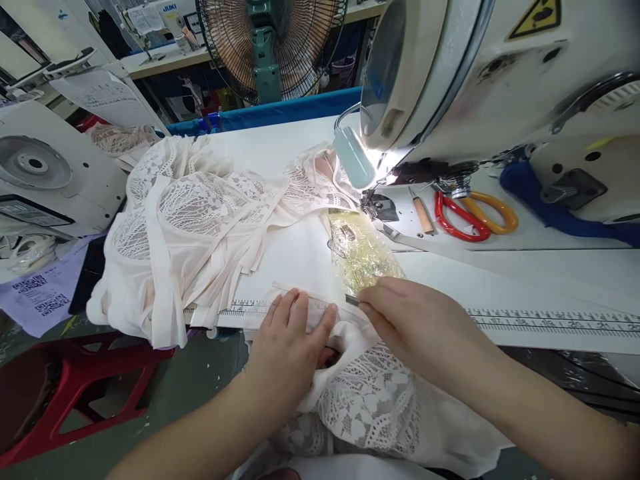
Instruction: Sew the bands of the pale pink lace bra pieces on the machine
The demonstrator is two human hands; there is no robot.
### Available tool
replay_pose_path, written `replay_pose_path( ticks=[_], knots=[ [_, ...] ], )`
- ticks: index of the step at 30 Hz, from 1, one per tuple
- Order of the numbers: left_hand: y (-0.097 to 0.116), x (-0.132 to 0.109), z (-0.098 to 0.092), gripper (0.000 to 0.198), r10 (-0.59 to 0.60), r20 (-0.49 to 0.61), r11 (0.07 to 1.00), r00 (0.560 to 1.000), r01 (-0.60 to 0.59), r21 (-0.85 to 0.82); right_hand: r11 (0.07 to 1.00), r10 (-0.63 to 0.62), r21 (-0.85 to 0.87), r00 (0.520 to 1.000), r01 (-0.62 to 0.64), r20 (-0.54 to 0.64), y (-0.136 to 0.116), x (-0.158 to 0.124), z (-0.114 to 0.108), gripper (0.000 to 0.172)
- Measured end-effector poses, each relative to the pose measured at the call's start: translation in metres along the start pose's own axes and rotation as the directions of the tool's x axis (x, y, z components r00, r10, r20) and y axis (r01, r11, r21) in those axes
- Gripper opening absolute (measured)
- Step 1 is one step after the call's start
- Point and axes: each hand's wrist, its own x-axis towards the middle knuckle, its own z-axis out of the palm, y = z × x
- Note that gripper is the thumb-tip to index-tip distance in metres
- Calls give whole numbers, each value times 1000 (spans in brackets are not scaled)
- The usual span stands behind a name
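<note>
Head view: nearest, cream garment with floral lace (370,400) draped over the edge of the white flat-topped table (297,250); left hand (293,333) laid open, fingers extended on thin cream fabric strip (319,298); right hand (395,307) pinching small flat grey metal tool (352,300) at the garment's upper edge. Probably best: fabric flat, pinch firm, left fingers clear of the tip. Tool's visible end points left, slightly away from wearer; long axis slants a little off table edge, rest hidden in the grip. Beyond: crinkled clear plastic packet with yellowish contents (360,250), bulky white sewing machine (465,87)
</note>
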Motion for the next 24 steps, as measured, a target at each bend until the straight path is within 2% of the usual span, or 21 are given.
replay_pose_path(
  ticks=[2, 3, 6, 8, 10, 13, 14, 16, 20, 22, 24],
  knots=[
    [-3, 1, -1, 49, -2, 2, 1000, 1000, 2, 4, 977, 65, 206, 996, -53, -52, -6, -9, -2, 17],
    [-6, 1, -2, 48, -9, 6, 1000, 1000, 9, 9, 945, 94, 317, 995, -77, -40, -10, -15, -2, 19],
    [-21, 2, -8, 48, -29, 50, 999, 998, 28, 24, 810, 127, 564, 987, -162, 101, -22, -40, 4, 23],
    [-33, 0, -13, 49, -40, 106, 999, 994, 38, 23, 733, 126, 642, 972, -225, 196, -21, -60, 13, 24],
    [-42, -3, -16, 49, -53, 143, 999, 988, 52, 11, 679, 177, 675, 957, -289, 232, -9, -82, 25, 22],
    [-49, -8, -19, 49, -68, 156, 997, 985, 71, -14, 632, 320, 705, 937, -322, 142, 17, -107, 43, 20],
    [-49, -9, -20, 50, -68, 163, 997, 984, 72, -22, 617, 353, 706, 924, -347, 146, 24, -112, 49, 20],
    [-47, -9, -20, 52, -83, 186, 995, 979, 90, -31, 601, 362, 707, 915, -373, 175, 29, -116, 58, 21],
    [-38, -7, -23, 58, -164, 242, 984, 956, 176, -31, 560, 246, 753, 937, -346, 247, 18, -107, 66, 18],
    [-33, -5, -24, 57, -206, 265, 975, 942, 221, -26, 463, 242, 823, 940, -330, 241, 14, -101, 59, 17],
    [-27, -3, -25, 55, -246, 284, 964, 927, 264, -30, 290, 337, 918, 926, -272, 168, 15, -92, 43, 17]
  ],
)
